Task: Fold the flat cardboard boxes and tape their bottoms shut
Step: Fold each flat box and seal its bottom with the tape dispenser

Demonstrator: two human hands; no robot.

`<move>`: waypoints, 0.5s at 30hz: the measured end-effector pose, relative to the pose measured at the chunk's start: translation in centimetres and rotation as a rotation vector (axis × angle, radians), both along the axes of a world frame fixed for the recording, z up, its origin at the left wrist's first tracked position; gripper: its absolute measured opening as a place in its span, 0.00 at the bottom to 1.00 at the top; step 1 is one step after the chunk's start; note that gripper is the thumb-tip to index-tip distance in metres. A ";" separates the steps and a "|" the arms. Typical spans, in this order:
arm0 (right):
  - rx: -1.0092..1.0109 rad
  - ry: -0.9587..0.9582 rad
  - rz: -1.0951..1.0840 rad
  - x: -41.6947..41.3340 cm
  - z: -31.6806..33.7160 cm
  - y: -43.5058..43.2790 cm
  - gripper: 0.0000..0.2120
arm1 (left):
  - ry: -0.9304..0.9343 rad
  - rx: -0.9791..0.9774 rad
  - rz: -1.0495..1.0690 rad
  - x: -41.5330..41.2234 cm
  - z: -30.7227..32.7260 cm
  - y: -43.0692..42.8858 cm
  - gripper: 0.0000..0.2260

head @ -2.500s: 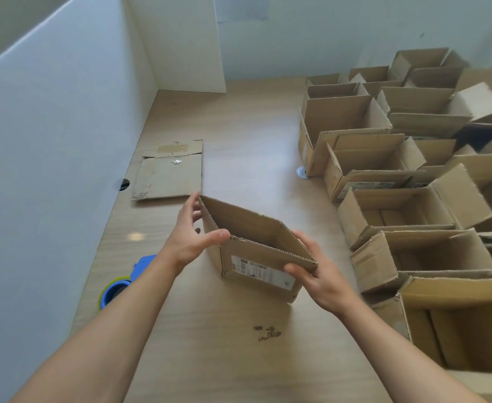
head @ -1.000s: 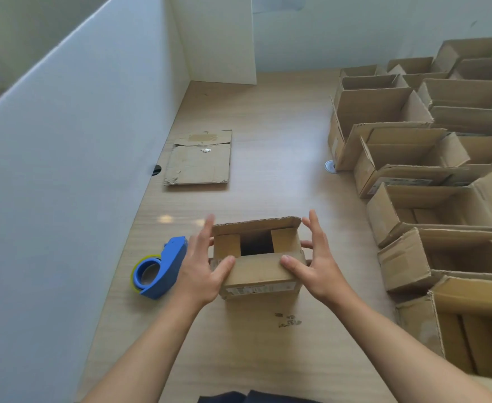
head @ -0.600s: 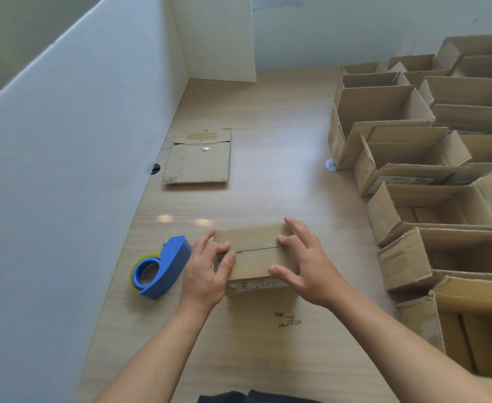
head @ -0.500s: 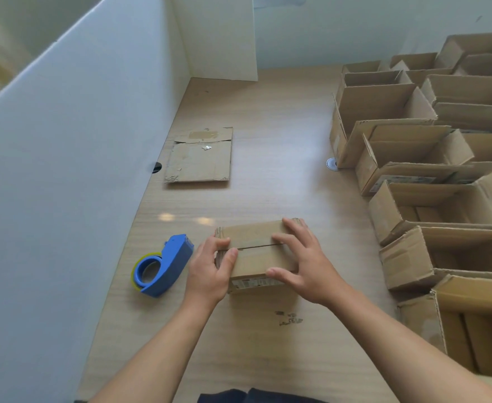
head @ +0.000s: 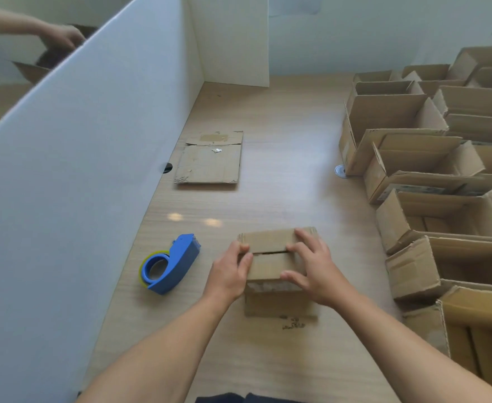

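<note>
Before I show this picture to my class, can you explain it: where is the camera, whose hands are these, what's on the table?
There is no machine here: a person works with bare hands, and the one picture comes from a camera worn on their head, looking forward and down. The left hand grips the left edge of a small cardboard box, while the right hand presses flat on its closed flaps; no tape shows on the seam. On the wooden table lie a blue tape dispenser, left of the box, and a flat cardboard piece farther back. Open folded boxes stand in rows on the right.
</note>
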State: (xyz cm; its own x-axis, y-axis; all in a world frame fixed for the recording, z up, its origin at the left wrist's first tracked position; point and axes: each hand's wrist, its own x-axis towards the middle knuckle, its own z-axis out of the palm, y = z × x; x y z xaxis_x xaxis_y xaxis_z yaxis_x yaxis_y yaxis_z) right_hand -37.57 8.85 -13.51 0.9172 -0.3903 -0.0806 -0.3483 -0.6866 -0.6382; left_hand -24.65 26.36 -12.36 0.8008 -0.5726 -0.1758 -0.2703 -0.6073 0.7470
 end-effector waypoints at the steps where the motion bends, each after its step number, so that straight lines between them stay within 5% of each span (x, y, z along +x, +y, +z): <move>1: 0.040 -0.008 0.007 -0.4 -0.6 0.3 0.28 | -0.016 -0.004 0.004 -0.2 -0.2 0.5 0.09; 6: -0.035 0.073 0.059 -0.6 -1.1 1.0 0.34 | -0.114 0.008 -0.025 0.3 -0.6 1.6 0.06; 10: -0.461 0.030 0.073 1.5 0.2 2.7 0.19 | -0.194 -0.001 -0.074 1.0 -0.8 1.6 0.03; 15: -0.356 -0.003 0.020 2.3 -1.0 4.5 0.19 | -0.195 -0.016 -0.117 1.6 -1.0 2.0 0.05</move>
State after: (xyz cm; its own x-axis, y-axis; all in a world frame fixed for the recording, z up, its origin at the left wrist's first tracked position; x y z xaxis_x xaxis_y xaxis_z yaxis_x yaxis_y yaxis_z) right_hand -35.31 13.38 -14.53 0.9248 -0.3757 0.0596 -0.3313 -0.8726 -0.3590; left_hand -23.08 28.38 -13.39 0.7470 -0.6647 -0.0143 -0.4782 -0.5521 0.6830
